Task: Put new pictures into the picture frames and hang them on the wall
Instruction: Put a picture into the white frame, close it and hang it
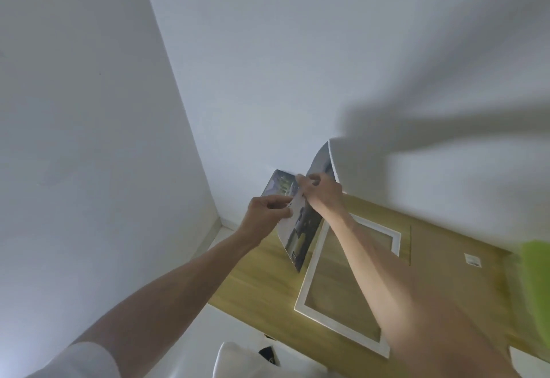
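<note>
Glossy printed pictures (300, 228) are held in the air above the near-left end of the counter (262, 282), pinched at their upper edge by both hands. The left hand (268, 214) has its grip pressed together on a pale corner of one sheet; the right hand (323, 191) pinches the edge just beyond it, the two grips almost touching. A second sheet (323, 160) curls up behind the right grip, toward the wall (268, 65). The long axis of the sheets runs down and toward the person from the grips, ending just beside the upper corner of the white frame (309, 282). That frame lies flat on the counter, below and to the right of the grips, crossed by the right forearm; its opening appears empty. A brown backing board (455, 258) lies further right. Judged from this, the sheets are being separated, and the right hand is the nearer to the frame for laying one in.
</note>
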`<state>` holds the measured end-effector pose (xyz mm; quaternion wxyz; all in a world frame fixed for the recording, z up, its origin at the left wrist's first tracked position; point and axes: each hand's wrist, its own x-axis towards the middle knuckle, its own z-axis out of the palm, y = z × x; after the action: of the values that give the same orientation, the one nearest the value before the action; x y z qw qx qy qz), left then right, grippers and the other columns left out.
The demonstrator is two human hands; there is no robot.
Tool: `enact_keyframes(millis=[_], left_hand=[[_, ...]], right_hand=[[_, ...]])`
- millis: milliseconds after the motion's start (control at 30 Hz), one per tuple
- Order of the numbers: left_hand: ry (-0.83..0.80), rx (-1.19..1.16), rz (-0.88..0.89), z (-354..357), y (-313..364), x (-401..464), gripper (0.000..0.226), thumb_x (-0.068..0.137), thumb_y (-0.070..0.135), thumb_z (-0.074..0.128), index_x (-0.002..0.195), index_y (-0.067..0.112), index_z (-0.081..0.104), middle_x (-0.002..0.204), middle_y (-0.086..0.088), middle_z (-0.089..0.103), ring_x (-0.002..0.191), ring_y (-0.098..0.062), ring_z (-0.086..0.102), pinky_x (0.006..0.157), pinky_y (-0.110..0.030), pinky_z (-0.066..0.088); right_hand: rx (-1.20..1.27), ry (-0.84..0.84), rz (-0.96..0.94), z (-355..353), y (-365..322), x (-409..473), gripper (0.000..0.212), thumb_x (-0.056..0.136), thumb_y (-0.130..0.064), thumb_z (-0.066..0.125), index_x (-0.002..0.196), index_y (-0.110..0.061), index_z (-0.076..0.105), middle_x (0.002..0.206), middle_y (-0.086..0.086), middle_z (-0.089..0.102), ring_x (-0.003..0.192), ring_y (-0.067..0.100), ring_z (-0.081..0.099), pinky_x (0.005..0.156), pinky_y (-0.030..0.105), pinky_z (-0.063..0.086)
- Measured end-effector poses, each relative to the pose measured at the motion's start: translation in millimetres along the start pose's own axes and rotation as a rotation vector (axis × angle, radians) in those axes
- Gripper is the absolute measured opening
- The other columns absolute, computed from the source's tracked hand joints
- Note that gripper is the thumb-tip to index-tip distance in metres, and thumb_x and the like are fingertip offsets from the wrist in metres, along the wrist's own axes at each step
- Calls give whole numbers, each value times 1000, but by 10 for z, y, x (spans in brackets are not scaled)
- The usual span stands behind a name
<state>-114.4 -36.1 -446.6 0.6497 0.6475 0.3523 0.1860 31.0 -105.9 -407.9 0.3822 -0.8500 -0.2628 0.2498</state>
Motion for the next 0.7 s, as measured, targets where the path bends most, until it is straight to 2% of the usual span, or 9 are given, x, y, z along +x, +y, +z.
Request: enact_keyframes(millis=[67, 167, 233, 333, 433, 467, 533, 633, 700], left_hand=[[-62, 27, 19, 145, 57, -15, 29, 78, 16, 79, 107, 18, 76, 77, 17, 70, 74, 2, 63, 77, -19, 49], [-139, 18, 23, 362, 112, -23, 35, 80, 43, 76, 96, 12, 77, 90, 6, 72, 75, -7, 62, 74, -21, 50], [-118, 26, -4, 490, 117, 10, 50, 79, 63, 67, 85, 13, 69, 78, 0, 58, 69, -14, 50, 69, -25, 43], [-19, 143, -67, 629, 2, 120, 38, 92, 50, 58, 101, 15, 72, 61, 12, 50, 60, -9, 44, 63, -20, 38], [38, 253, -218, 712, -135, 244, 51, 95, 47, 50, 111, 0, 64, 95, -11, 66, 89, -26, 61, 76, -32, 45], [40, 232, -283, 746, -171, 274, 50, 95, 44, 50, 110, -2, 64, 100, -16, 65, 93, -31, 60, 76, -32, 44], [22, 157, -364, 830, -185, 271, 32, 96, 31, 53, 97, 1, 65, 90, -13, 60, 80, -25, 54, 68, -31, 38], [11, 155, -376, 940, -259, 302, 15, 92, 9, 58, 78, 8, 63, 83, -8, 55, 74, -19, 48, 60, -26, 36], [-7, 170, -368, 999, -284, 274, 10, 91, 4, 61, 98, 5, 68, 97, -5, 59, 89, -18, 53, 75, -27, 44]], right_hand=[[-2, 85, 30, -137, -8, 17, 38, 93, -32, 58, 121, -8, 65, 113, 6, 69, 90, 20, 63, 71, 21, 47], [2, 184, 58, -382, 78, -11, 22, 90, -16, 56, 93, -3, 73, 83, 10, 71, 80, 28, 66, 48, 11, 37], [71, 231, 94, -556, 197, -27, 23, 87, -14, 55, 86, 0, 73, 80, 17, 72, 83, 34, 67, 58, 23, 48], [233, 228, 152, -796, 410, -117, 18, 80, -15, 59, 85, -14, 77, 82, 6, 75, 80, 24, 68, 70, 34, 56], [412, 180, 181, -995, 640, -255, 21, 77, -7, 60, 84, -14, 78, 87, 0, 78, 76, 15, 63, 68, 29, 55], [445, 170, 197, -1054, 716, -304, 22, 78, -5, 59, 89, -11, 77, 87, -1, 78, 76, 14, 62, 68, 27, 53], [480, 166, 250, -1137, 921, -381, 22, 79, -4, 59, 92, -10, 76, 86, -1, 78, 75, 16, 62, 66, 29, 52], [478, 229, 357, -1186, 1299, -452, 18, 75, -7, 62, 85, -12, 76, 88, 10, 77, 74, 25, 66, 64, 35, 53], [392, 252, 428, -1184, 1562, -484, 22, 67, -13, 62, 84, -17, 76, 86, 9, 76, 79, 28, 71, 72, 41, 61]])
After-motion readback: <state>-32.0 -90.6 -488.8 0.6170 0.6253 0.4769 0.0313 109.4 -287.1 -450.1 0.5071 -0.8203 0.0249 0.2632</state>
